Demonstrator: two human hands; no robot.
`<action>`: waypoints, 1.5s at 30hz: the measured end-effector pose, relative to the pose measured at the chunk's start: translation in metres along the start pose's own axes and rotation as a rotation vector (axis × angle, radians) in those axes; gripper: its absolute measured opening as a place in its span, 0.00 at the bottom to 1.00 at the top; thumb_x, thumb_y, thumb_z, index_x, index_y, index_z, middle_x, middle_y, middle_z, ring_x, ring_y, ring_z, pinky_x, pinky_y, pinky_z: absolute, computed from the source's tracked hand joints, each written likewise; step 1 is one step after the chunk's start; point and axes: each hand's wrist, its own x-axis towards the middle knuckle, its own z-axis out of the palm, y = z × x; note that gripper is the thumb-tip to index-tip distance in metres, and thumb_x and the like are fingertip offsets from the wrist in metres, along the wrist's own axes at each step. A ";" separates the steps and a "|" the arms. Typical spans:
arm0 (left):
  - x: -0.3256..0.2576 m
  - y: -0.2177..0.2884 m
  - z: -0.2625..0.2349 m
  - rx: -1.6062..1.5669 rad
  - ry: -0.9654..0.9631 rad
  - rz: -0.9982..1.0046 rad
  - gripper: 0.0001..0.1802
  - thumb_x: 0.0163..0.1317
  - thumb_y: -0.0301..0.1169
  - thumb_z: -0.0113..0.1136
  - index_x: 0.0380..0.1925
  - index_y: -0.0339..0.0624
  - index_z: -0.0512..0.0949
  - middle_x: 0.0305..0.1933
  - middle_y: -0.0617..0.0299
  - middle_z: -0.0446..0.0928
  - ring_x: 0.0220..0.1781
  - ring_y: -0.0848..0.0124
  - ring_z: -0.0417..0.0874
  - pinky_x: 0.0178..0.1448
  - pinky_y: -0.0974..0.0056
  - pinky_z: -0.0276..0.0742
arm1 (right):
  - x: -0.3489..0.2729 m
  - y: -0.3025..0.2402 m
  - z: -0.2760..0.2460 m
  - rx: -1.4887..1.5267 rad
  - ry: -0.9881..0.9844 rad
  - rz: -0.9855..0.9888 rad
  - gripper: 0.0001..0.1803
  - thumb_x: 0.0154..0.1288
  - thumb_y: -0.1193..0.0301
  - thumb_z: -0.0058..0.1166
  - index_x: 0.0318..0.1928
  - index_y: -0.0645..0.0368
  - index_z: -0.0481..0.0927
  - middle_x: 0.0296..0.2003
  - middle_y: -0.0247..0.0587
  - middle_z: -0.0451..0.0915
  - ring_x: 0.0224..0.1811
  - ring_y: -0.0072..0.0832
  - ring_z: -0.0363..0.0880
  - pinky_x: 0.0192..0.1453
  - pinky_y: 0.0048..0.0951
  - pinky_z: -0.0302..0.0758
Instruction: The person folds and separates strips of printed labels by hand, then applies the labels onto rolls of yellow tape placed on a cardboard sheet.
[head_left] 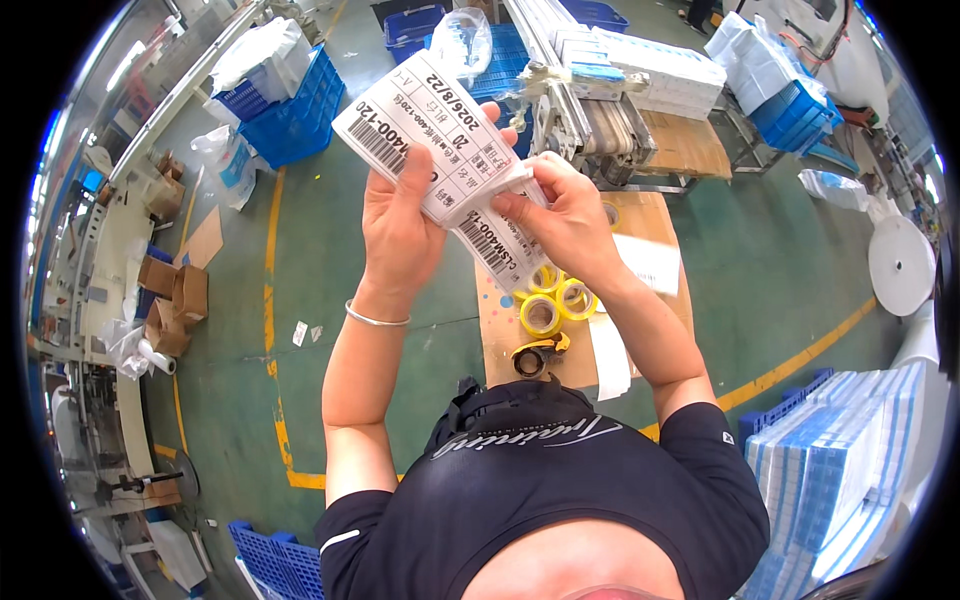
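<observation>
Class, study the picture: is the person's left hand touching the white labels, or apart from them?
Touching: the head view shows the left hand gripping the white labels, its thumb lying across their printed face.

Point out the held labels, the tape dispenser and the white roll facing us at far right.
Held labels (432, 128): head view, upper one's printed face.
Tape dispenser (561, 343): head view, its yellow part.
White roll (888, 284): head view, its round face.

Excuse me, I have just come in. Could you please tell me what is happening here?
A person is handling white printed labels with both hands. The left hand holds them up, while the right hand pinches them at the edge. Below, yellow tape rolls, a tape dispenser and loose white papers lie on a cardboard surface.
</observation>
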 end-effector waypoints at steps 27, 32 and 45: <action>-0.020 -0.060 -0.004 0.199 0.186 -0.046 0.19 0.72 0.33 0.48 0.56 0.31 0.69 0.56 0.44 0.75 0.55 0.56 0.80 0.58 0.55 0.79 | -0.017 0.031 -0.002 -0.035 0.036 0.039 0.15 0.69 0.64 0.53 0.30 0.65 0.79 0.16 0.45 0.75 0.17 0.27 0.73 0.22 0.31 0.66; -0.023 -0.075 -0.005 -0.146 0.451 -0.097 0.18 0.72 0.34 0.48 0.53 0.31 0.71 0.53 0.46 0.77 0.55 0.57 0.80 0.58 0.55 0.79 | -0.020 0.031 0.009 -0.085 0.187 -0.062 0.13 0.66 0.67 0.55 0.28 0.64 0.80 0.16 0.48 0.75 0.15 0.33 0.72 0.21 0.32 0.65; -0.029 -0.068 -0.014 -0.141 0.426 -0.246 0.18 0.71 0.32 0.49 0.54 0.29 0.71 0.53 0.47 0.77 0.57 0.57 0.78 0.61 0.54 0.77 | -0.024 0.036 -0.008 0.002 -0.082 0.012 0.19 0.71 0.61 0.51 0.32 0.67 0.80 0.17 0.42 0.76 0.18 0.22 0.71 0.23 0.29 0.67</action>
